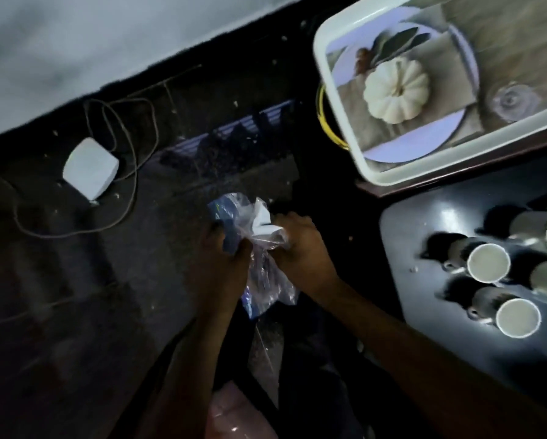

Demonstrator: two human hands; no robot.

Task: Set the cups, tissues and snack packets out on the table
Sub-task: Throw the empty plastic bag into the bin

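A clear plastic bag (pixel 259 280) with blue print and something white inside hangs above the dark floor at the centre of the head view. My left hand (pixel 221 261) grips its left side and my right hand (pixel 300 245) grips its right side at the top. Several mugs with pale rims (pixel 488 263) stand on the small dark table (pixel 424 223) at the right, apart from both hands. What is inside the bag is too blurred to name.
A white tray (pixel 338 122) printed with a pumpkin picture sits at the upper right. A white adapter (pixel 90 167) with a looped cable lies on the floor at the left. Something pink (pixel 234 416) shows at the bottom centre.
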